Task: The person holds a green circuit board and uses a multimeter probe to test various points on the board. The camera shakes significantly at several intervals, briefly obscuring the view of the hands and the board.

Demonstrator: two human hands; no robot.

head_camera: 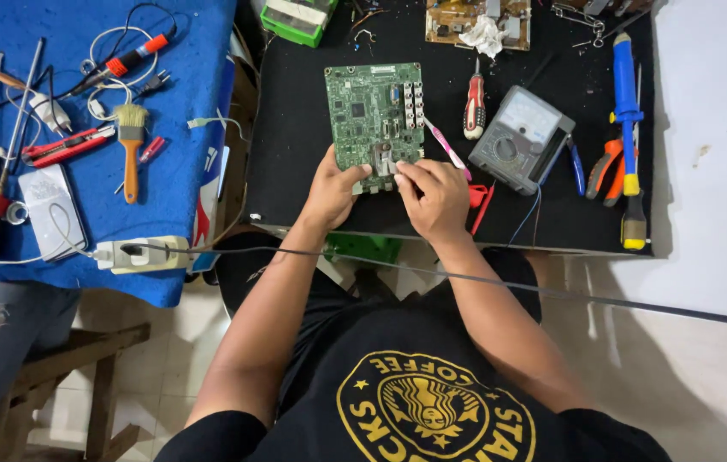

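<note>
A green rectangular printed circuit board [376, 115] lies flat on a black mat [295, 128] that covers a small work table, and everything else is placed from it. The person's left hand [332, 190] grips the board's near left corner, thumb on top and fingers curled under the edge. The right hand [434, 197] rests at the near right edge, fingertips pinched narrowly on a small part of the board; a thin pink-and-white stick tool [445, 145] runs up from this hand along the board's right side, though whether the fingers actually hold it cannot be told.

Just right of the board stands a red-and-white handled screwdriver [474, 107], and beyond it a grey analogue multimeter [522, 139]. Further right lie a blue-handled screwdriver [626, 111] and orange-handled pliers [607, 168]. Behind the board, at the far edge of the mat, sits a tan circuit board [476, 21] with a crumpled white tissue on it.

Well to the left of the board, a blue cloth [184, 51] carries a wooden-handled paintbrush [130, 141], a red utility knife [67, 145] and a white power strip [141, 254].
</note>
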